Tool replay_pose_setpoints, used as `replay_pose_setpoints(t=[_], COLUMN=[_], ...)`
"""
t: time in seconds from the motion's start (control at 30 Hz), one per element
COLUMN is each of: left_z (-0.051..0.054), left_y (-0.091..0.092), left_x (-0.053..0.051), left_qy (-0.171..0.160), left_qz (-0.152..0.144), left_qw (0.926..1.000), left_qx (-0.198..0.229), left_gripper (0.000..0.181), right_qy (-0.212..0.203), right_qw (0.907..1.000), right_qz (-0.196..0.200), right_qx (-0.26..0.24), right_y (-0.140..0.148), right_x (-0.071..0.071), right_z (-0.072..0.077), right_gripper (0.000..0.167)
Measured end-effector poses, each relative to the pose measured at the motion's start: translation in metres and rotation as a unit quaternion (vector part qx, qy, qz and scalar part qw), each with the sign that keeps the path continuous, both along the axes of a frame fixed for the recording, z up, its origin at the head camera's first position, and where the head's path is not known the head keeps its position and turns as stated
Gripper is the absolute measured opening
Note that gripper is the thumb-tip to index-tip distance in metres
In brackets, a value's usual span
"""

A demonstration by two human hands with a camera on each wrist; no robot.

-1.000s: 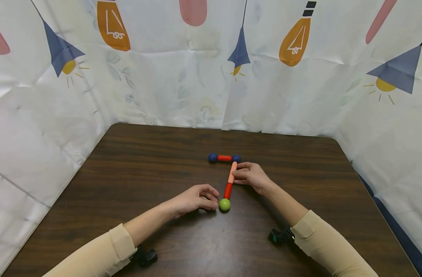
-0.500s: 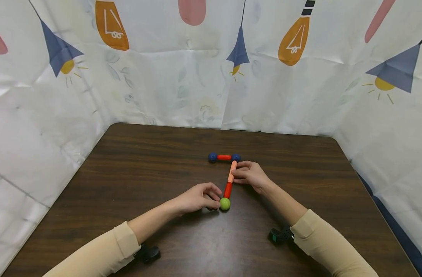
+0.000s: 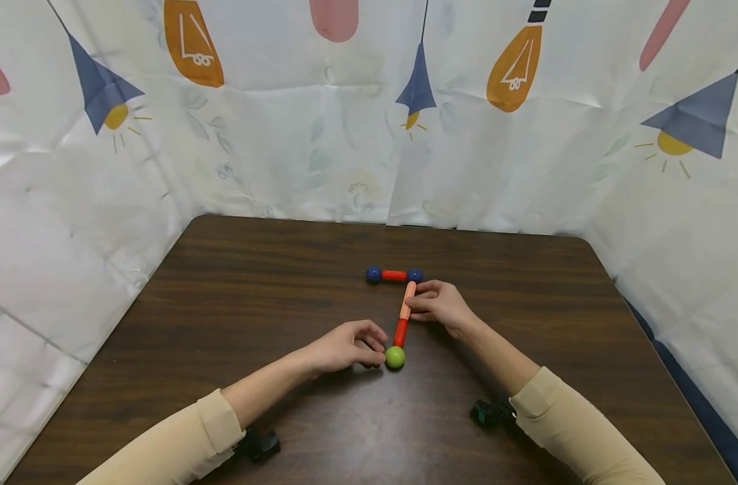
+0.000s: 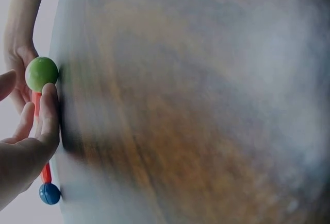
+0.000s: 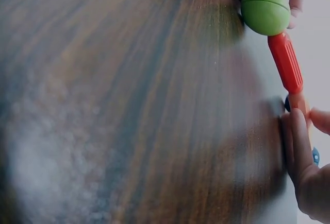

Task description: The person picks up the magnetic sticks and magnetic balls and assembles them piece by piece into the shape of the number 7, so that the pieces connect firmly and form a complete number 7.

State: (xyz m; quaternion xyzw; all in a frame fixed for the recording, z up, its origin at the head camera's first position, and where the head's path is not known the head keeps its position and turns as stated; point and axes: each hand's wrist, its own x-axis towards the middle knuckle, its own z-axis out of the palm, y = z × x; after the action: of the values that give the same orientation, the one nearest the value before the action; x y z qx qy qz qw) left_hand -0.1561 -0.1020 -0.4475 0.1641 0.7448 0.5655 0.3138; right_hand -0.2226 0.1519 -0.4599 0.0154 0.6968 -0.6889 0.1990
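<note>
My right hand (image 3: 442,306) pinches a light-orange rod (image 3: 407,300) between thumb and fingers. A red rod (image 3: 400,333) continues from its near end to a green ball (image 3: 395,357), seen large in the right wrist view. At its far end, the orange rod meets or nearly meets a blue ball (image 3: 414,275); whether they touch I cannot tell. A short red rod (image 3: 394,275) links that ball to another blue ball (image 3: 374,274). Beside the green ball, my left hand (image 3: 347,347) has loosely bent fingers, and a fingertip (image 4: 49,91) appears to touch the ball.
All the pieces lie on a dark wood-grain table (image 3: 254,283). Behind it and along both sides hangs a white curtain (image 3: 284,155) printed with lamps and bulbs. A black wrist device (image 3: 256,444) sits under the left forearm, another (image 3: 491,412) under the right.
My left hand has moved slightly right, up to the green ball. The right hand keeps its pinch on the orange rod, and the pieces stay about where they were.
</note>
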Motion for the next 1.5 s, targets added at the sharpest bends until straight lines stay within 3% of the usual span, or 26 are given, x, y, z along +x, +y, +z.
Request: replay_pose_setpoints(t=[0.5,1.03,1.3,1.5], left_z=[0.001,0.003,0.003,0.009], left_y=[-0.001,-0.004,-0.018,-0.033], left_x=[0.003,0.002,-0.006,-0.016], left_qy=[-0.003,0.006,0.061,0.111], left_qz=[-0.012,-0.011,-0.022,-0.039], left_qw=[0.9999,0.9999,0.9974,0.9912], left_qx=[0.000,0.002,-0.031,-0.060], left_gripper=[0.038,0.037,0.035,0.034], right_qy=[0.013,0.002,0.016,0.053], right_qw=[0.9994,0.9996,0.9995,0.9972], right_qz=[-0.005,0.005,0.021,0.044], right_qx=[0.030,0.027,0.015,0.030], right_y=[-0.002,0.005,0.017,0.036], right_x=[0.006,0.007,0.010,0.013], right_z=[0.005,0.006,0.005,0.006], right_gripper=[0.049,0.048,0.044,0.045])
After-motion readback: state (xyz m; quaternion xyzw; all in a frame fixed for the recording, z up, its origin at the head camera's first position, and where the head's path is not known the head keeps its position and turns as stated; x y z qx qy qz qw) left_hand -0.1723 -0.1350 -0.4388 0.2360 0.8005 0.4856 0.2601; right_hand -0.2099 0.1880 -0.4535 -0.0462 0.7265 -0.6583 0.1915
